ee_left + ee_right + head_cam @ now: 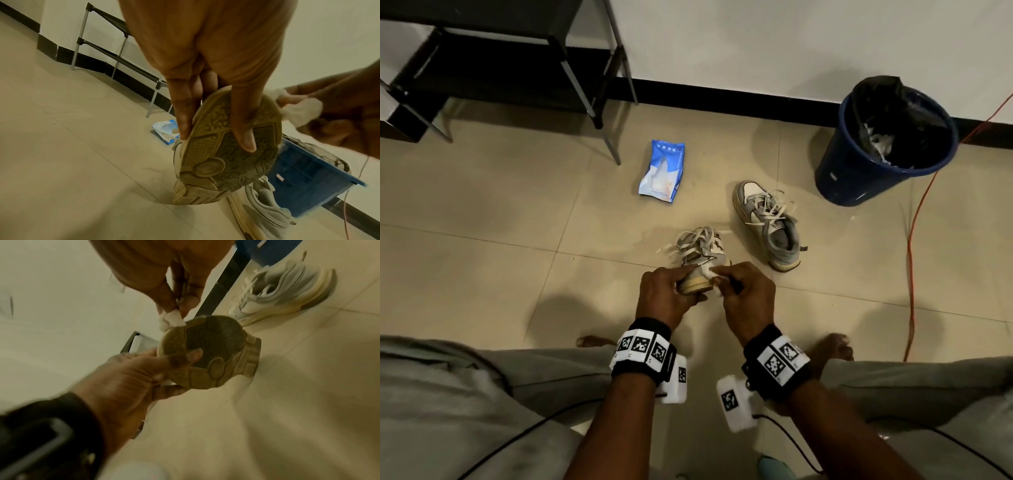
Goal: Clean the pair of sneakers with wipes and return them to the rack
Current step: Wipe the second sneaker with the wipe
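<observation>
Left hand (pixel 664 296) grips 1 sneaker (pixel 700 260) by the heel, toe on the floor; right hand (pixel 748 298) pinches a balled wipe (pixel 710 272) against its heel edge. Second sneaker (pixel 768 224) just beyond, rack (pixel 493 65) far left. Risk: thin pinch, wipe could slip free

Sneakers: two, one held (pixel 700 260), one on the floor (pixel 768 224). Wipes: one (pixel 710 274). Wipe packs: one (pixel 662 171). Bins: one (pixel 859 171). Racks: one (pixel 493 61). Orange cables: one (pixel 911 260). Hands: two, left hand (pixel 664 296), right hand (pixel 748 301).
</observation>
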Tool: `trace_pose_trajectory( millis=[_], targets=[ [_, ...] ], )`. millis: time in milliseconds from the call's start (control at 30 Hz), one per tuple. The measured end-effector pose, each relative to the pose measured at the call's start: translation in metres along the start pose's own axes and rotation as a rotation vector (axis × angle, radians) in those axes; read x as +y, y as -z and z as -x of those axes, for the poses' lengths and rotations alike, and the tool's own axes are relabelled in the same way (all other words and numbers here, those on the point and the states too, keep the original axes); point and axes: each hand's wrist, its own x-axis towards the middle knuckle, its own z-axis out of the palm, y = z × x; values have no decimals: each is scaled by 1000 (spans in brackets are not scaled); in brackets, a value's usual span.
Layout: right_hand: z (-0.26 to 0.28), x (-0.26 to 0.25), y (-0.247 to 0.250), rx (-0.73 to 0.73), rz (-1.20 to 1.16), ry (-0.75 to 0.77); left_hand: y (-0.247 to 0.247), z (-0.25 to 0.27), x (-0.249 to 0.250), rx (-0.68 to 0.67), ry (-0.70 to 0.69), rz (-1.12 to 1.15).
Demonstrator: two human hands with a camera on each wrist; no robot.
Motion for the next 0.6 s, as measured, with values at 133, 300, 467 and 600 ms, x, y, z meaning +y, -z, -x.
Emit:
trace_pose_trajectory(
  millis=[133,300,467,600],
  targets=[
    [-31,27,6,96,39,-142,-3,-1,4,4,7,-17],
    [9,-15,-6,-18,-69,114,-5,-6,4,-7,22,21],
    [0,-5,-7,2,-127,136,-5,-9,2,25,-3,44],
    [-11,0,1,-13,-281,-50,-6,-9,1,12,-46,62]
  ],
)
